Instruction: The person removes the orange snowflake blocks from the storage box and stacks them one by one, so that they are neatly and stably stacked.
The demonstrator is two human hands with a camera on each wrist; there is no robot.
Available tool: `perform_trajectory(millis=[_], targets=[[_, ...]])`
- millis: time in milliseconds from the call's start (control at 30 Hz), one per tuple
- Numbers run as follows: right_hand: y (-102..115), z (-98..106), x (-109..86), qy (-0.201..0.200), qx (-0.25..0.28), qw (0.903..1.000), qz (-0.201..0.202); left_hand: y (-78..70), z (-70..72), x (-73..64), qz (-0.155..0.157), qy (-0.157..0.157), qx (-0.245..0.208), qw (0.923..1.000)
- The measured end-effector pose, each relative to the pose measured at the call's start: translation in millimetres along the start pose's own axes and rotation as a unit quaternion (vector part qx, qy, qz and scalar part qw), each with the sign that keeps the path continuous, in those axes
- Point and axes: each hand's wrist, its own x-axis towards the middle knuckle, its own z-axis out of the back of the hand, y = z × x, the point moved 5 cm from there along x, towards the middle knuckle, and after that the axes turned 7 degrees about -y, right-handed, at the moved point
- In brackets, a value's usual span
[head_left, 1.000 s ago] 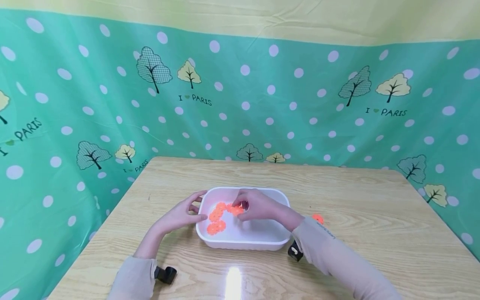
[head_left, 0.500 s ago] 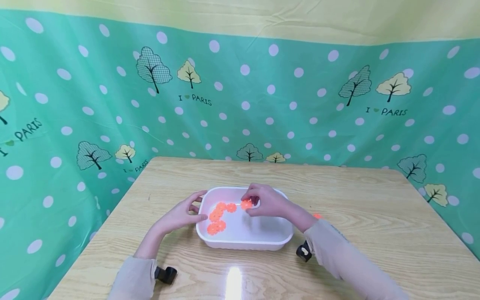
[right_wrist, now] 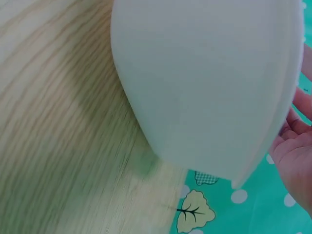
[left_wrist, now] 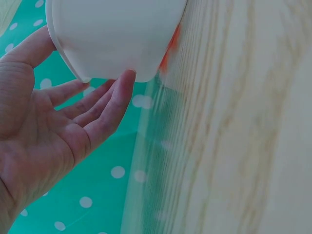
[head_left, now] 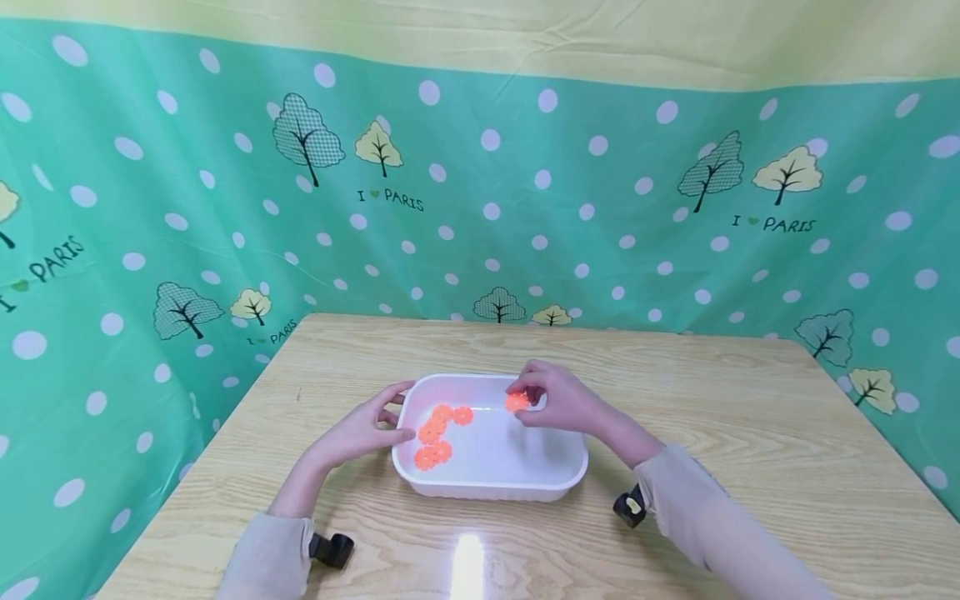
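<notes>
Between fingers and thumb of the right hand [head_left: 561,400], pinched at opposite edges: an orange scalloped disc [head_left: 516,402], over the far right part of a white rounded-corner basin [head_left: 487,492]. Apparently raised off the basin floor, judging by the shadow below; impossible to tell whether touching the far wall or just short of it. Out of sight in the right wrist view, behind the basin's end wall, so readable only from the head view.

To the left of those fingertips, along the basin's length: a group of orange scalloped discs [head_left: 431,432], lying on the floor at the left end in a bent row, some overlapping, from the near left corner up toward the far side. At the right tip of that row, and so closest to the pinched one, a lone-looking disc [head_left: 462,415], with a stretch of white floor between. Too tightly bunched for a sure count.

Long axis of the basin running left to right across the wood-grain table [head_left: 337,358], one short end toward each hand. Left end held by the left hand [head_left: 367,429]: thumb over the rim, fingers curved along the outside, one fingertip seemingly against the wall in the left wrist view. Nearer to the grouped discs, then, the left hand; nearer to the pinched disc, the right, reaching in over the right end from the near right. Being round, no long axis on the disc to line up; as a judgement, more hinging on the sideways gap between right fingertips and grouped discs.
</notes>
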Motion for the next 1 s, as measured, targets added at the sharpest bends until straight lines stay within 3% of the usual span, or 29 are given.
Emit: perform_trajectory(millis=[533,600,700,833,1000], targets=[[-13,22,-23.8,-0.040,0.008,0.9988,-0.026,1.7,0.4,0.4,-0.004,-0.003,0.005,1.0000],[-15,24,-27.2,-0.044,0.011,0.9985,-0.030,-6.5,0.5,-3.1,-0.003,-0.002,0.007,1.0000],[-20,26,-32.4,-0.046,0.014,0.9978,-0.045,-7.0,0.2,-3.7,-0.005,-0.001,0.010,0.9999],[-25,29,-38.2,-0.049,0.019,0.9965,-0.065,1.6,0.3,-0.4,-0.006,-0.002,0.011,0.9999],[-31,33,-44.9,-0.061,0.007,0.9950,-0.078,2.2,0.7,0.3,-0.004,-0.003,0.008,1.0000]])
